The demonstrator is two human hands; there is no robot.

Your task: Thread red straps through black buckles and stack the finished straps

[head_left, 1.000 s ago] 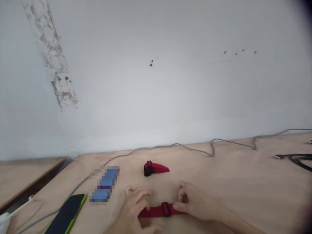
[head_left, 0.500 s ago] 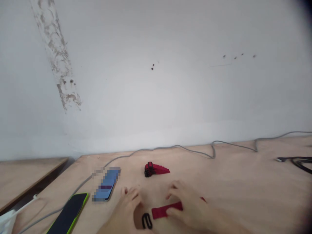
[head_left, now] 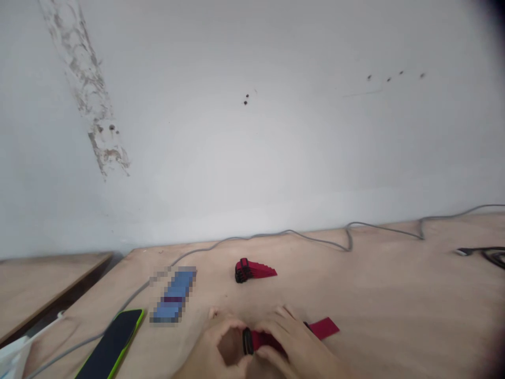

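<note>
- Two hands, lower centre: the left hand (head_left: 221,345) curls, thumb and fingertips at one black buckle (head_left: 248,341); whether it pinches it, I cannot tell.
- The right hand (head_left: 294,339) bends over one red strap (head_left: 325,326), thumb and fingers closed on it.
- That strap lies at bottom centre, its bare end pointing right, the buckle at its left.
- One bundle of red straps (head_left: 262,270) with black buckles, above the hands; too overlapped to count.
- One green-edged phone (head_left: 112,342), lower left; one blue pixelated oblong (head_left: 175,295) just beside it.
- One grey cable (head_left: 284,232) along the table's back; one black cable (head_left: 493,256), right edge.
- Wall holes: two at upper centre, four at upper right.
</note>
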